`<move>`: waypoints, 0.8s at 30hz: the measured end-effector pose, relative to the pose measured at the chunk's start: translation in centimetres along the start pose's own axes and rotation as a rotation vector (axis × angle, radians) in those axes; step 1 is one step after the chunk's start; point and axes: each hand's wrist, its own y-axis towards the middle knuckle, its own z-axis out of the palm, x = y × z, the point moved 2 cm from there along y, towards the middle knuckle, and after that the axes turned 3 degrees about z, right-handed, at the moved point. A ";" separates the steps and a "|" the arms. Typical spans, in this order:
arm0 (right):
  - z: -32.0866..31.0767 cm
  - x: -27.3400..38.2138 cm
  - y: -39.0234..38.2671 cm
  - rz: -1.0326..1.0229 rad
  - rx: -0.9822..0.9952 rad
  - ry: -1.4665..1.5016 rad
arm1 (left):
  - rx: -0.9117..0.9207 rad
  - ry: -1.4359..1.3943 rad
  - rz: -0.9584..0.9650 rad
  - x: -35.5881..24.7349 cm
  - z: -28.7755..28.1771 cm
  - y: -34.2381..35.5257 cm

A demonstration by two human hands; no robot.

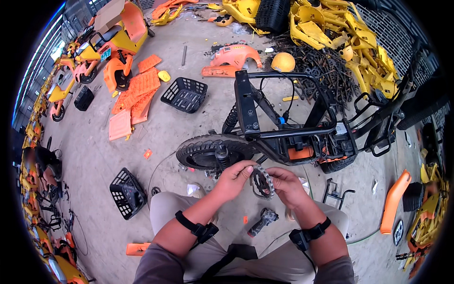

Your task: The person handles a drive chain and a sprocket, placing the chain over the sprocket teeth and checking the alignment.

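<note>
Between my hands, upright above my knees, is a sprocket point(261, 183), a dark ring with a silver toothed or chain-like edge. My left hand point(233, 180) pinches its upper left rim between thumb and fingers. On the other side my right hand point(287, 188) is closed on the right rim, its fingertips partly hidden. Just beyond my hands stands a stripped black scooter frame point(283, 135) with its rear wheel point(208, 150) to the left. A grey cordless power tool point(263, 221) lies on the floor below the sprocket, between my legs.
Black plastic baskets point(184, 94) lie on the left, one nearer basket point(127, 194) with something dark inside. Orange panels point(137, 92), a yellow helmet-like dome point(283, 62) and a heap of dark parts point(319, 71) are farther off. At right lies a long orange panel point(395, 201). A person point(47, 165) crouches at far left.
</note>
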 end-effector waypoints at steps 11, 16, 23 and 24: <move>0.2 0.4 0.3 -0.045 -0.046 -0.050 | -0.024 -0.053 -0.059 0.5 -0.3 0.5; 0.0 0.1 0.5 -0.078 -0.061 -0.075 | -0.031 -0.047 -0.105 0.3 -0.3 0.6; 0.5 0.2 0.8 -0.181 -0.122 -0.096 | -0.002 -0.097 -0.142 1.3 0.1 0.5; 0.5 0.2 0.8 -0.188 -0.124 -0.098 | 0.002 -0.096 -0.135 1.4 0.2 0.6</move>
